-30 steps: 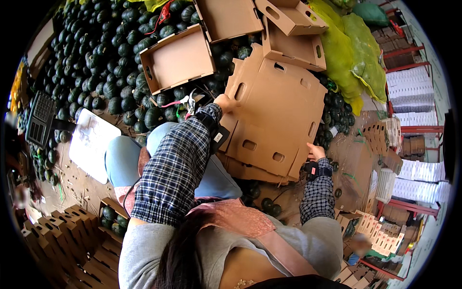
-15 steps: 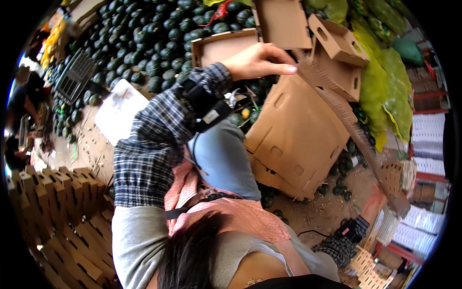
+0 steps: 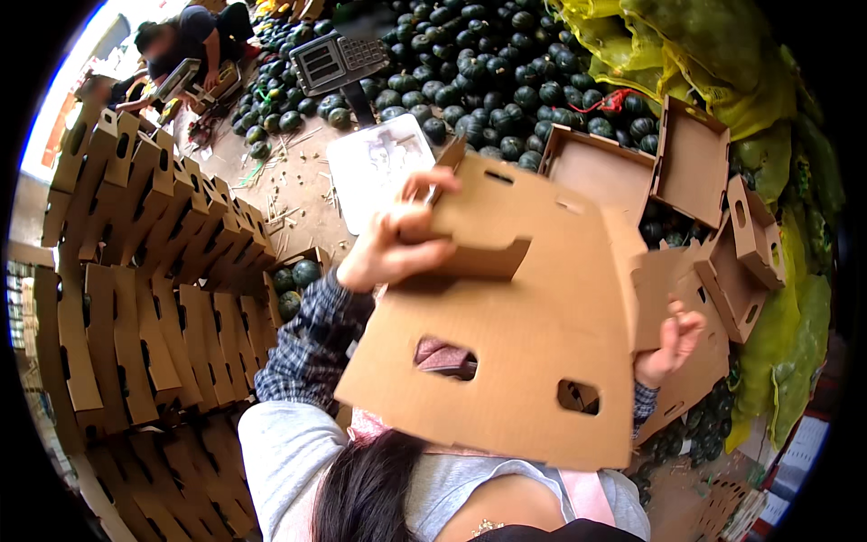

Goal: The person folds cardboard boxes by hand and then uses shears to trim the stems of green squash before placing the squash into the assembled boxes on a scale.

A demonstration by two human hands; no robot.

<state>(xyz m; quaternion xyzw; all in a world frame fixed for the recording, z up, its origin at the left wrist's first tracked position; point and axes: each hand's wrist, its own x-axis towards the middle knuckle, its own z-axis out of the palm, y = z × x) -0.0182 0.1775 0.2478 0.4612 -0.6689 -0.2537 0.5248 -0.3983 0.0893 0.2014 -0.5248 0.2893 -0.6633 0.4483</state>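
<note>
A flat brown cardboard box blank (image 3: 542,298) with cut-out hand holes and a raised flap is tilted up before my chest. On its left side my left hand (image 3: 402,239) is closed on the flap and edge, thumb along the front. My right hand (image 3: 670,345) is beside the right edge, fingers apart, with no visible grip on the board. Part of that palm and wrist is hidden behind the board. More flat cardboard blanks (image 3: 694,361) lie behind it to the right.
Folded trays (image 3: 601,167) sit by a heap of dark green squashes (image 3: 488,86). A scale (image 3: 375,167) stands ahead, stacked boxes (image 3: 167,334) at left. Yellow mesh sacks (image 3: 768,361) line the right. Two people (image 3: 185,45) work at far left.
The blank, blurred and nearly edge-on at the right before, has swung in front of my chest. My right hand has come up and inward; my left is now on the flap. The view has turned left.
</note>
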